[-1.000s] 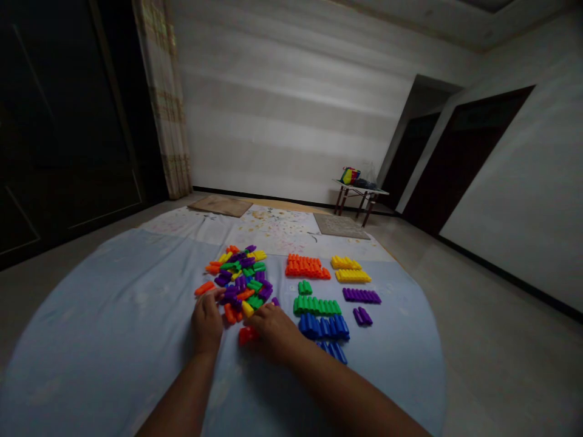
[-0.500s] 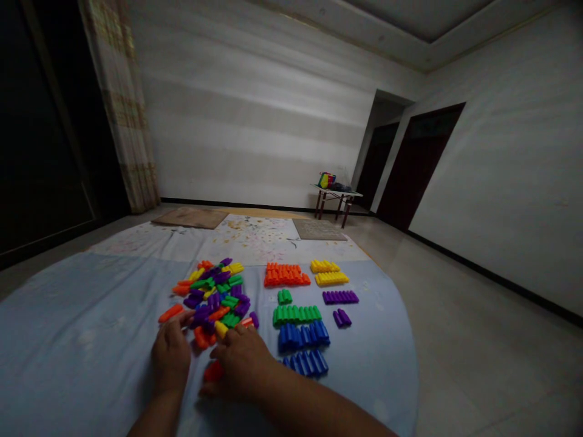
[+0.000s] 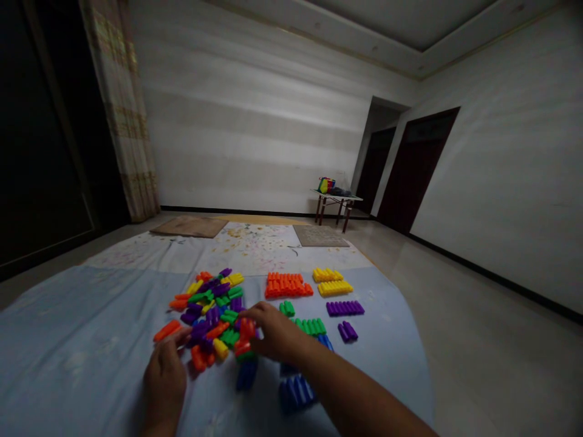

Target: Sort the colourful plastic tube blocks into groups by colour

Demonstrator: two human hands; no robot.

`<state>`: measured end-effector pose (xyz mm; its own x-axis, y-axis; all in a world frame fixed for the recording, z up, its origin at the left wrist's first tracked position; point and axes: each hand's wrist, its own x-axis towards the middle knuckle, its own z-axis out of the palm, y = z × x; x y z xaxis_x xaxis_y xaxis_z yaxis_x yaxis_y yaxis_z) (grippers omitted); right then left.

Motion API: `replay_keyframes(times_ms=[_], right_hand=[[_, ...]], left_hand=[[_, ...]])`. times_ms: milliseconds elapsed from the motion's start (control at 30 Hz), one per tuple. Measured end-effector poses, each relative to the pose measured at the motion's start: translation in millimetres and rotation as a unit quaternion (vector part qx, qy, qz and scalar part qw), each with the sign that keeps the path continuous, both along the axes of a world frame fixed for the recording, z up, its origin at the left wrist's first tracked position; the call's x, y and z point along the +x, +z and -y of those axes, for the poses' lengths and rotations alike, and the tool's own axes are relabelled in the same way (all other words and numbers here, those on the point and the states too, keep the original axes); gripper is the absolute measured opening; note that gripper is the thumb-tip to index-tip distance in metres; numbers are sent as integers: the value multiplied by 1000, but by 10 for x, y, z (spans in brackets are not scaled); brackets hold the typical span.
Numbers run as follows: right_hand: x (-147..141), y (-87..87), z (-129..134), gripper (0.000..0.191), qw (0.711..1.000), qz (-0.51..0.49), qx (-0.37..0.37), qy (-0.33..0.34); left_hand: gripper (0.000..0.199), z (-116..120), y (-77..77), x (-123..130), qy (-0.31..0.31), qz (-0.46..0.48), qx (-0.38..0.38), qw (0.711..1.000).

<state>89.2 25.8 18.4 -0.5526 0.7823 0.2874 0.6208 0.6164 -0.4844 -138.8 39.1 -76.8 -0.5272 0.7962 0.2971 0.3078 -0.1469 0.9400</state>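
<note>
A mixed heap of plastic building blocks [image 3: 212, 331] in orange, purple, green, yellow and blue lies on the blue cloth. My right hand [image 3: 277, 334] reaches in from the right and pinches a red-orange block [image 3: 246, 335] at the heap's right edge. Just below that block lies a blue block [image 3: 246, 375], with a bit of green between them. On the heap's near left side rests my left hand [image 3: 166, 373], fingers stretched out and touching its edge, beside a loose orange block [image 3: 167, 330]. My right forearm partly covers the blue row [image 3: 298, 391] and green row [image 3: 312, 326].
Sorted rows stand to the right: orange blocks [image 3: 286, 285], yellow blocks [image 3: 334, 286], purple blocks [image 3: 345, 308] and a purple pair [image 3: 347, 331]. Two mats, one brown [image 3: 189, 226] and one grey [image 3: 321, 235], lie on the far cloth. A small table [image 3: 337, 195] stands near the wall.
My right hand has moved up and to the right from the heap's near edge, with the red-orange block now in its fingers. My left hand stays at the heap's left side.
</note>
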Motion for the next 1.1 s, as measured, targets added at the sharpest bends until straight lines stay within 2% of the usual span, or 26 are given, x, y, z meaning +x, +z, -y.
replay_keyframes(times_ms=[100,267,367,533,733,867,967,1100], right_hand=[[353,71,-341,52,997,-19,-18,-69],[779,114,-950,52,981,26,-37,-187],[874,115,-1258,54,972,45,-60,-224],[873,26,-1618,58,962,69,-125,-233],[819,-162,-1862,59,950,79,-188,-235],[800,-177,-1909,60,947,77,-217,-224],[804,-120,-1889,58,948,73,-220,-219],[737,10,-1773,56,958,53,-190,-209]], left_hand=[[39,18,15,14,1,17,-9,1000],[38,50,30,29,3,27,-1,1000],[38,40,15,24,16,27,-1,1000],[35,26,-54,-9,9,20,-1,1000],[31,66,-166,-58,1,-34,24,999],[30,63,-221,-91,1,-50,30,998],[31,71,-175,-72,9,-39,24,999],[35,123,-12,14,28,-14,10,999]])
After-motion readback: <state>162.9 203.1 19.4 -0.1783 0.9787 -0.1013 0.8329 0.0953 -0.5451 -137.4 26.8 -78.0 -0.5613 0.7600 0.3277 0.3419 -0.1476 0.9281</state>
